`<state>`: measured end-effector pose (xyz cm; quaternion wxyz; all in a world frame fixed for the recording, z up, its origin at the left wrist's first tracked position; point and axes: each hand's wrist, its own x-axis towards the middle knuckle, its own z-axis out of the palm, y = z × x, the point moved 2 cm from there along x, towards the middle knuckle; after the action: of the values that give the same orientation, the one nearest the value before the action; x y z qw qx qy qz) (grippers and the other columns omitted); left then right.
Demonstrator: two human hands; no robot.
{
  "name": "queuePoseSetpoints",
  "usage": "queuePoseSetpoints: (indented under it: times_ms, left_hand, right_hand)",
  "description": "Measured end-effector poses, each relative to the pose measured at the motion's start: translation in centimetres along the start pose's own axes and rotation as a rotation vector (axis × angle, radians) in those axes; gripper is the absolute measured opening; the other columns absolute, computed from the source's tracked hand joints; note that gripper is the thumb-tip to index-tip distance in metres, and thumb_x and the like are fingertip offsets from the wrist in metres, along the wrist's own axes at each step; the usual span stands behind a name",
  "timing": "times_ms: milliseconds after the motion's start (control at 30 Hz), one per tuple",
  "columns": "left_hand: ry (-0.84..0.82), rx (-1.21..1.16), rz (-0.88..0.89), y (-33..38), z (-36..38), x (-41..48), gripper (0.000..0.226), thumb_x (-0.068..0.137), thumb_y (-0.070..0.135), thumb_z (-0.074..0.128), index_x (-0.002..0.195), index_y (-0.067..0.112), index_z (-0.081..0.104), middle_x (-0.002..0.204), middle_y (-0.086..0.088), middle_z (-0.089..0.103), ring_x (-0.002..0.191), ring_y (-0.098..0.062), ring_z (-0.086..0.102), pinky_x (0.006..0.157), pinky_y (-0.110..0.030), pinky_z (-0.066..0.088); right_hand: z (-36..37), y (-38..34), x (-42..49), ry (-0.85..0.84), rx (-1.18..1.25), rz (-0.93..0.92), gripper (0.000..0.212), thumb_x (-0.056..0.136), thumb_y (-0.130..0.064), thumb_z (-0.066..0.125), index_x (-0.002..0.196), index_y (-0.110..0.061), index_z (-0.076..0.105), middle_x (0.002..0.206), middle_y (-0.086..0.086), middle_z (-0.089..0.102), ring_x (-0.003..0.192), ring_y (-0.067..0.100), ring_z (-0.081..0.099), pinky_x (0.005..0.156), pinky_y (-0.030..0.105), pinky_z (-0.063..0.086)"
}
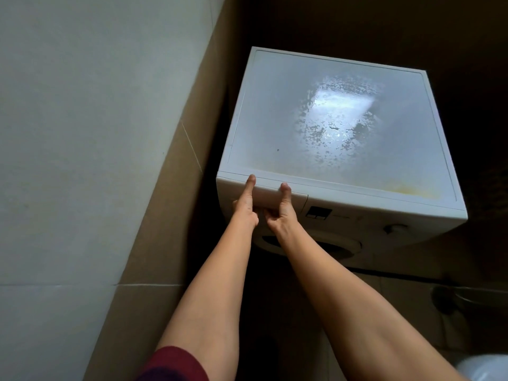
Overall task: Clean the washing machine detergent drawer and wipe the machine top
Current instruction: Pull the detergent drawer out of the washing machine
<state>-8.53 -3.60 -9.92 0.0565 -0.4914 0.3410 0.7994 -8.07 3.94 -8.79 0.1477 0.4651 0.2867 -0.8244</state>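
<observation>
Gripping from both sides, the left hand (pixel 245 205) and the right hand (pixel 283 213) hold the detergent drawer (pixel 268 195) in the head view. Each has one digit laid straight up the drawer's face and the remaining fingers curled in under its lower edge. The drawer is a plain white panel at the left end of the washing machine (pixel 384 215) front, just left of centre frame and directly below the lid's front edge. It looks flush with the panel. Its long axis runs along that front edge, dipping slightly toward the right of the frame, and its face points toward the bottom of the frame.

The machine top (pixel 261 105) fills the upper right centre. It is white and dull, with a speckled wet patch (pixel 335 125) catching light in the middle and a yellowish stain (pixel 406 188) near its lower right corner. A small dark display (pixel 317 212) sits just right of the drawer. A dark red sleeve (pixel 170 364) shows at the bottom edge.
</observation>
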Motion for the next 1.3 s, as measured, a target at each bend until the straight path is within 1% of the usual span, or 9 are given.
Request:
queuePoseSetpoints:
  times_ms: [233, 300, 400, 533, 667, 767, 933, 1167, 1300]
  left_hand:
    - [-0.024, -0.012, 0.008, -0.4, -0.5, -0.3, 0.076, 0.067, 0.036, 0.084, 0.126, 0.003, 0.05, 0.122, -0.018, 0.059, 0.111, -0.034, 0.059, 0.097, -0.05, 0.049]
    - [-0.003, -0.014, 0.0, -1.1, -1.2, -0.4, 0.07, 0.068, 0.035, 0.084, 0.12, 0.007, 0.048, 0.119, -0.016, 0.059, 0.108, -0.033, 0.059, 0.097, -0.05, 0.05]
    - [0.002, -0.028, -0.009, -1.7, -2.1, -0.9, 0.066, 0.068, 0.034, 0.084, 0.115, 0.011, 0.045, 0.117, -0.015, 0.057, 0.111, -0.033, 0.058, 0.099, -0.05, 0.048]
    - [-0.001, -0.049, 0.012, -2.0, -2.8, -1.7, 0.067, 0.07, 0.031, 0.083, 0.12, 0.011, 0.043, 0.114, -0.014, 0.056, 0.111, -0.032, 0.056, 0.1, -0.049, 0.048]
    - [0.03, -0.048, 0.025, -2.9, -4.0, -2.3, 0.056, 0.071, 0.031, 0.082, 0.109, 0.013, 0.044, 0.115, -0.015, 0.057, 0.108, -0.031, 0.057, 0.1, -0.048, 0.047]
    - [0.04, -0.061, 0.03, -3.4, -4.8, -2.9, 0.061, 0.072, 0.03, 0.082, 0.116, 0.011, 0.044, 0.114, -0.015, 0.057, 0.106, -0.03, 0.057, 0.101, -0.048, 0.047]
    - [0.053, -0.07, 0.019, -4.3, -6.1, -4.2, 0.076, 0.073, 0.03, 0.081, 0.132, 0.006, 0.039, 0.114, -0.014, 0.055, 0.113, -0.032, 0.055, 0.102, -0.048, 0.045]
    - [0.062, -0.074, 0.01, -5.1, -7.4, -5.5, 0.078, 0.073, 0.029, 0.08, 0.135, 0.005, 0.038, 0.113, -0.013, 0.054, 0.111, -0.031, 0.055, 0.102, -0.047, 0.046]
    - [0.066, -0.075, 0.015, -5.6, -8.3, -5.8, 0.08, 0.073, 0.03, 0.081, 0.136, 0.006, 0.037, 0.115, -0.012, 0.055, 0.105, -0.027, 0.054, 0.103, -0.048, 0.045]
  right_hand:
    - [-0.4, 0.8, -0.5, 0.038, -0.072, -0.079, 0.06, 0.073, -0.035, 0.079, 0.113, 0.0, 0.051, 0.119, 0.02, 0.06, 0.103, 0.033, 0.062, 0.086, 0.04, 0.055]
    - [-1.0, 1.6, -0.9, 0.078, -0.093, -0.077, 0.057, 0.075, -0.035, 0.078, 0.11, -0.001, 0.049, 0.115, 0.02, 0.06, 0.1, 0.034, 0.063, 0.081, 0.041, 0.056]
    - [-1.7, 2.2, -1.7, 0.071, -0.077, -0.072, 0.059, 0.078, -0.03, 0.076, 0.118, 0.004, 0.047, 0.118, 0.023, 0.058, 0.107, 0.037, 0.061, 0.078, 0.041, 0.055]
    - [-2.3, 2.1, -2.7, 0.054, -0.053, -0.074, 0.065, 0.08, -0.025, 0.075, 0.127, 0.007, 0.043, 0.123, 0.025, 0.054, 0.112, 0.037, 0.057, 0.079, 0.042, 0.053]
    - [-3.6, 2.9, -3.7, 0.064, -0.08, -0.066, 0.069, 0.079, -0.027, 0.076, 0.128, 0.006, 0.041, 0.124, 0.024, 0.054, 0.112, 0.037, 0.058, 0.079, 0.042, 0.053]
    - [-4.7, 3.3, -4.2, 0.056, -0.082, -0.065, 0.069, 0.079, -0.027, 0.076, 0.128, 0.006, 0.041, 0.125, 0.025, 0.054, 0.112, 0.037, 0.057, 0.081, 0.041, 0.054]
    - [-6.3, 4.2, -4.2, 0.027, -0.098, -0.038, 0.07, 0.077, -0.029, 0.077, 0.128, 0.005, 0.043, 0.123, 0.025, 0.056, 0.109, 0.038, 0.06, 0.095, 0.048, 0.05]
    - [-8.4, 4.6, -4.9, -0.012, -0.194, -0.023, 0.072, 0.077, -0.035, 0.076, 0.128, 0.004, 0.044, 0.105, 0.018, 0.059, 0.104, 0.034, 0.062, 0.097, 0.045, 0.05]
    - [-9.6, 4.7, -5.3, 0.02, -0.289, -0.022, 0.081, 0.074, -0.053, 0.072, 0.129, -0.001, 0.044, 0.103, 0.013, 0.059, 0.099, 0.028, 0.06, 0.092, 0.039, 0.052]
